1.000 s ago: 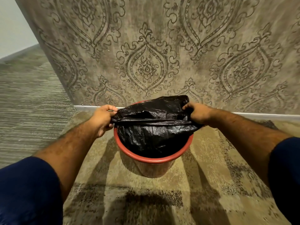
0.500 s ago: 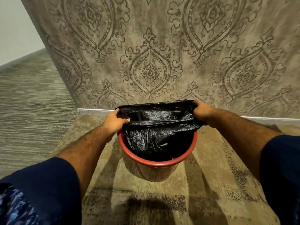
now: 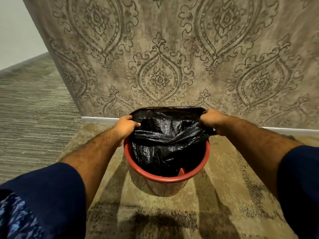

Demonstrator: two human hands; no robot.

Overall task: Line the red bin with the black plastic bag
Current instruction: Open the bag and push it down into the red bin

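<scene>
A wall (image 3: 172,49) papered in a grey-brown damask pattern fills the upper two thirds of the frame, with a white baseboard (image 3: 100,119) running along its foot. Below it, a patterned beige and brown carpet (image 3: 224,195) covers the lower part of the frame, and a striped grey floor (image 3: 31,118) runs off toward the left edge. Two bare forearms in dark blue sleeves (image 3: 51,195) reach in from the lower left and lower right corners toward the centre. The red bin (image 3: 165,179) stands upright on the carpet just below the middle of the frame, close to the wall. The black plastic bag (image 3: 169,140) sits inside it, its crumpled body hanging down into the bin and its mouth stretched wide above the far part of the rim. The near arc of the red rim is bare, and a small patch of red interior shows low in the bin beside the bag. The left hand (image 3: 125,129) is clenched on the bag's edge at the left side of the bin, right against the rim. The right hand (image 3: 211,119) grasps the bag's edge at the right side, held a little above the rim.
</scene>
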